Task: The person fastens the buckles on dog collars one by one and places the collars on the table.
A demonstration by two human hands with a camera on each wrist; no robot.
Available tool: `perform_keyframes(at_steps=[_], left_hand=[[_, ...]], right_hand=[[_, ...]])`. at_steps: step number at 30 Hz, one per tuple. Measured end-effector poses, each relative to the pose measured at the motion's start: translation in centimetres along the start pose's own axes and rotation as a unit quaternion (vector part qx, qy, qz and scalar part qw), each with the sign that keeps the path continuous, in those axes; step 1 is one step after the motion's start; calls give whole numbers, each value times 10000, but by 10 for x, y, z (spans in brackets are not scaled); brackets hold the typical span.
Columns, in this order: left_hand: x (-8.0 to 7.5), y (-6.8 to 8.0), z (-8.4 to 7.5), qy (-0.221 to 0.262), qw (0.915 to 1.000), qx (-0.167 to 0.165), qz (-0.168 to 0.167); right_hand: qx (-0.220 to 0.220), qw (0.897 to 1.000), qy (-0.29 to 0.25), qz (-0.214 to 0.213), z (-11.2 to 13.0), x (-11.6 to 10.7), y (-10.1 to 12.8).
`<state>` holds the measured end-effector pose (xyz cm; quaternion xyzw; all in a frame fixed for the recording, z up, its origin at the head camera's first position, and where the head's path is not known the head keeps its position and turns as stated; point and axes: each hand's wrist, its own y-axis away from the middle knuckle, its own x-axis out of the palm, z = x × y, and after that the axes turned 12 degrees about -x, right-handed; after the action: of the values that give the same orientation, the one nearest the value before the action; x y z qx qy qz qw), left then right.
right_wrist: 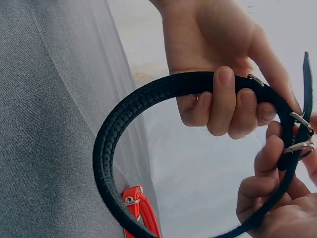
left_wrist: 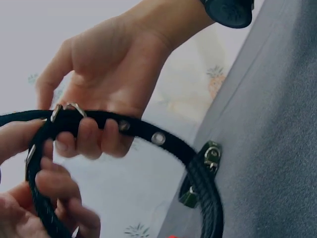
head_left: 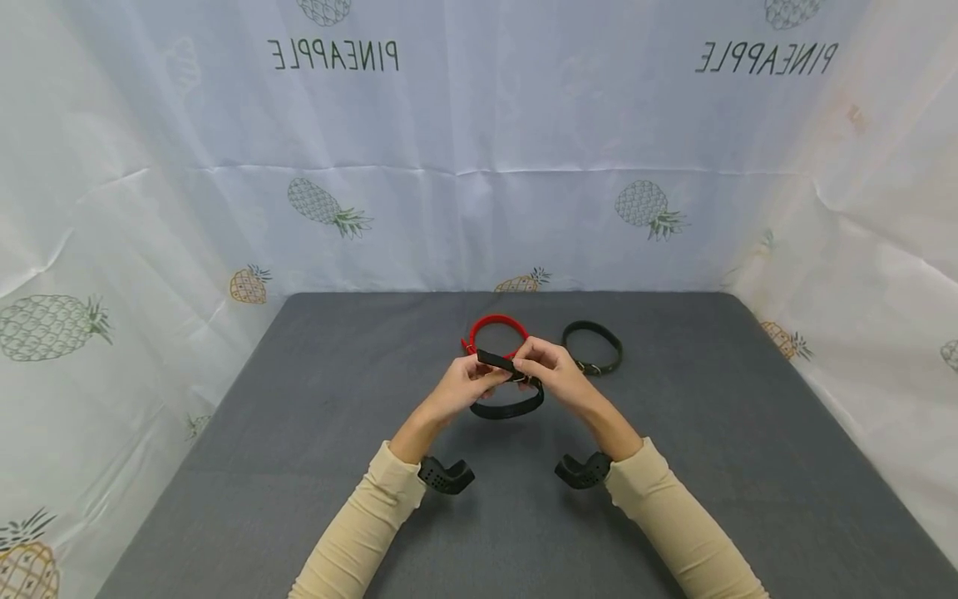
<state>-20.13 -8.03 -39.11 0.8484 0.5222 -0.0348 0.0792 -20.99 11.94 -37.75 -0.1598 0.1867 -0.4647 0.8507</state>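
Observation:
A black collar (head_left: 509, 408) is held up over the grey table (head_left: 299, 416) by both hands. My left hand (head_left: 486, 378) grips its strap, fingers curled over the band (right_wrist: 106, 148). My right hand (head_left: 527, 363) pinches the end by the metal buckle (right_wrist: 300, 133). The loose strap tip (head_left: 494, 359) sticks out to the left between the hands. In the left wrist view the right hand's fingers (left_wrist: 84, 141) wrap the strap (left_wrist: 143, 130) with its metal eyelets, and the left hand's fingers (left_wrist: 49, 188) show at the lower left.
A red collar (head_left: 497, 321) lies on the table just behind the hands; its buckle end shows in the right wrist view (right_wrist: 141, 208). A dark collar (head_left: 593, 346) lies to the right of it. White pineapple-print sheets wall the table on three sides.

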Motion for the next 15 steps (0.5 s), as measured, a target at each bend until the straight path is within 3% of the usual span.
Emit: perform_keyframes(at_steps=[8, 15], left_hand=[[-4, 1, -1, -462, 9985, 227, -199], [-4, 2, 2, -352, 9975, 523, -330]], right_hand=[[-3, 9983, -263, -522, -1, -4, 1], [179, 9957, -387, -818, -1, -4, 3]])
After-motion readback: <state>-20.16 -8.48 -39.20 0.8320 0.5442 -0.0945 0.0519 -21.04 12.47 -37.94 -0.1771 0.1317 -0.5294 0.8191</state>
